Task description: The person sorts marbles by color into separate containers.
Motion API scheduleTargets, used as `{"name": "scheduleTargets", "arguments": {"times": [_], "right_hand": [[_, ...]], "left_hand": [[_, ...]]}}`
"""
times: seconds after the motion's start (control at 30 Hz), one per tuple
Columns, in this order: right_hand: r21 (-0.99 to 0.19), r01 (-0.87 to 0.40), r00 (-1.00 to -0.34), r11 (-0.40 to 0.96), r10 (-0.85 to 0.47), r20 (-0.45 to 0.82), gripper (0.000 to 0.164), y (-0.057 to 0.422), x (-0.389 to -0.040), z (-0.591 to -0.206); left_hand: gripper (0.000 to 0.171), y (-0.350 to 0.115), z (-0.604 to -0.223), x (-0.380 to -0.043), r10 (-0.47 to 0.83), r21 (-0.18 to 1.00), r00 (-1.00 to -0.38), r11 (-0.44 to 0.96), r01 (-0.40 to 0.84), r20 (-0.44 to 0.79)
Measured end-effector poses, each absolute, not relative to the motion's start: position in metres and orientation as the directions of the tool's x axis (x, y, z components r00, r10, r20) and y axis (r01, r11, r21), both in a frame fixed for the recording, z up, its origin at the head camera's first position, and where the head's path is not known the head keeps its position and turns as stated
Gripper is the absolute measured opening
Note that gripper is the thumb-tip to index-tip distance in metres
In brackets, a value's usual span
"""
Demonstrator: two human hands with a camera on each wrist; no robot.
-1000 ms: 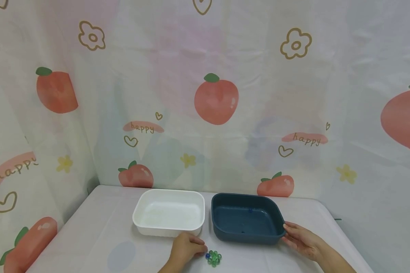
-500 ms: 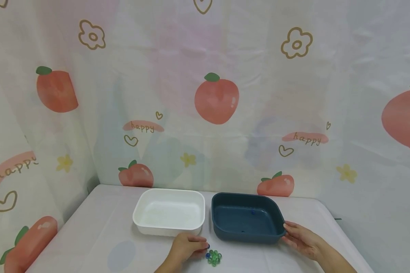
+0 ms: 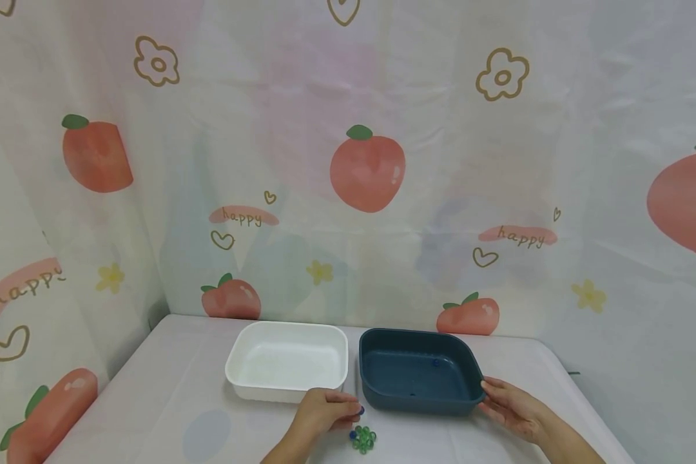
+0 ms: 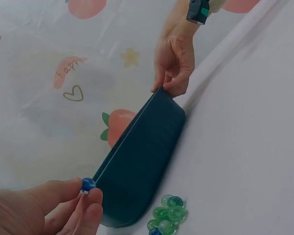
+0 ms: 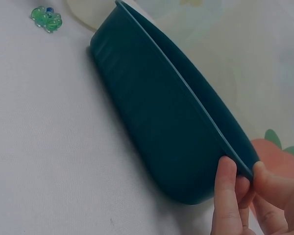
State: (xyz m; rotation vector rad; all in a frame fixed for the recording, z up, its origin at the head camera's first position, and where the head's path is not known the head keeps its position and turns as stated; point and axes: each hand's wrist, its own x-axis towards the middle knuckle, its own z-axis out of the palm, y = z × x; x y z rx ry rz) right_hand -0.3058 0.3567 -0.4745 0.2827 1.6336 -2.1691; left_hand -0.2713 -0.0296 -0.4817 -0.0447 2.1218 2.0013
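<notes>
Between thumb and fingertips my left hand (image 3: 320, 414) pinches a blue glass marble (image 4: 88, 184), held just above the pile and close to the near left corner of the dark blue plastic tub (image 3: 417, 405). Green marbles (image 3: 364, 439), several of them, lie clustered on the table below that hand, with a blue marble (image 3: 352, 435) at their left side. My right hand (image 3: 517, 410) grips the tub's right rim, thumb on the edge and fingers under it, as the right wrist view shows. Inside the tub lies a blue marble (image 3: 436, 363).
A white plastic tub (image 3: 284, 394) stands left of the dark one, a narrow gap between them. Both sit on a white-covered table (image 3: 168, 380). A fruit-patterned curtain (image 3: 301, 258) rises behind the table and along its sides.
My left hand has lifted a blue marble from beside the pile and moved slightly right and up. The blue marble inside the tub has rolled right. My right hand stays on the rim.
</notes>
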Motion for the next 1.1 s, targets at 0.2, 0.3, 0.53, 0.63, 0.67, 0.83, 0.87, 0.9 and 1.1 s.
{"name": "scheduleTargets", "arguments": {"times": [0.2,0.3,0.53,0.63,0.67,0.83,0.87,0.9,1.1], "right_hand": [[-0.869,0.436,-0.895,-0.234,-0.21,-0.393,0.071,0.358,-0.306,-0.475],[-0.871,0.436,-0.897,-0.228,-0.194,-0.398,0.075,0.357,-0.306,-0.475],[-0.871,0.436,-0.896,-0.226,-0.195,-0.398,0.077,0.357,-0.307,-0.476],[-0.868,0.439,-0.895,-0.232,-0.203,-0.398,0.076,0.358,-0.306,-0.476],[-0.869,0.438,-0.895,-0.232,-0.205,-0.396,0.076,0.358,-0.306,-0.476],[-0.865,0.443,-0.895,-0.236,-0.179,-0.409,0.077,0.357,-0.307,-0.476],[-0.865,0.444,-0.894,-0.235,-0.179,-0.41,0.078,0.357,-0.307,-0.476],[-0.863,0.446,-0.894,-0.237,-0.174,-0.414,0.078,0.357,-0.307,-0.476],[-0.864,0.444,-0.894,-0.236,-0.18,-0.41,0.077,0.356,-0.307,-0.475]], "left_hand": [[0.019,-0.025,-0.474,-0.276,0.133,0.988,-0.98,0.056,-0.145,-0.151],[0.02,-0.022,-0.471,-0.279,0.135,0.991,-0.982,0.039,-0.126,-0.13],[0.022,-0.014,-0.462,-0.289,0.123,0.992,-0.985,0.024,-0.122,-0.124],[0.02,-0.013,-0.459,-0.294,0.097,0.992,-0.987,0.032,-0.123,-0.125],[0.019,-0.013,-0.458,-0.296,0.088,0.992,-0.988,0.037,-0.121,-0.124],[0.015,-0.012,-0.455,-0.304,0.057,0.993,-0.993,0.07,-0.097,-0.101],[0.014,-0.011,-0.455,-0.305,0.052,0.993,-0.994,0.077,-0.093,-0.097],[0.013,-0.011,-0.455,-0.307,0.048,0.992,-0.995,0.085,-0.087,-0.092],[0.011,-0.007,-0.457,-0.316,0.014,0.986,-0.997,0.15,-0.072,-0.075]]}}
